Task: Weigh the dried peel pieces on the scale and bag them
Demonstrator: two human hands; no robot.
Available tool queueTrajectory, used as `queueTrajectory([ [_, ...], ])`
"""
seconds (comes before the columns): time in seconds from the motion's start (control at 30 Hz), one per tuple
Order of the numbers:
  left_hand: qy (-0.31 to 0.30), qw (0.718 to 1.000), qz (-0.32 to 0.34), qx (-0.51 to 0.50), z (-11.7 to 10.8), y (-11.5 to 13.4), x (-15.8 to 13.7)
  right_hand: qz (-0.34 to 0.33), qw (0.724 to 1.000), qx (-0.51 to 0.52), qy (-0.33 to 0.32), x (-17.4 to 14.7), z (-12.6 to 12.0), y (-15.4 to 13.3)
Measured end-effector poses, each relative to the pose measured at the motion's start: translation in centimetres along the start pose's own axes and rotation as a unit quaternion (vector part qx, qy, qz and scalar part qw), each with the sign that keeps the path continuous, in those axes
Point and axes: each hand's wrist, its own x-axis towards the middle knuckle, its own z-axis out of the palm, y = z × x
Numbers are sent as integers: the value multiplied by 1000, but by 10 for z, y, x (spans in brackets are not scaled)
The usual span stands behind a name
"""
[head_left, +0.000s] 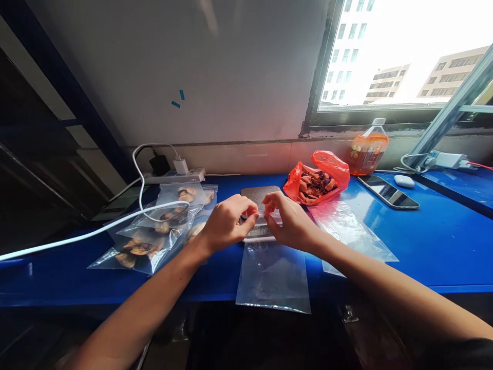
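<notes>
Both my left hand [234,220] and my right hand [287,218] pinch the top edge of a clear plastic bag [272,280], one at each side. The bag hangs down flat past the front edge of the table, and no contents show in it. Behind my hands lies a digital scale [256,193] with a metal plate, its front partly covered by my fingers and the bag. A red plastic bag [295,181] stands open beyond my right hand, full of dried brown slices [314,186]. Flat clear bags [348,231] lie under my right forearm.
On the left, several clear bags [144,246] hold dried slices, with a white cable [96,232] running over them. A power strip [196,175] sits by the wall. At the right are a drink bottle [368,151], a phone [388,191] and a white earbud case [404,181].
</notes>
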Motion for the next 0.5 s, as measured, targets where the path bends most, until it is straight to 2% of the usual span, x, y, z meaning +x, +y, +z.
queueTrajectory([
  [0.3, -1, 1000, 9, -1, 4, 0, -1, 5, 1000, -20, 4, -2, 3, -5],
  [0.5, 12, 998, -53, 38, 4, -2, -1, 1, 1000, -8, 9, -1, 5, 4],
])
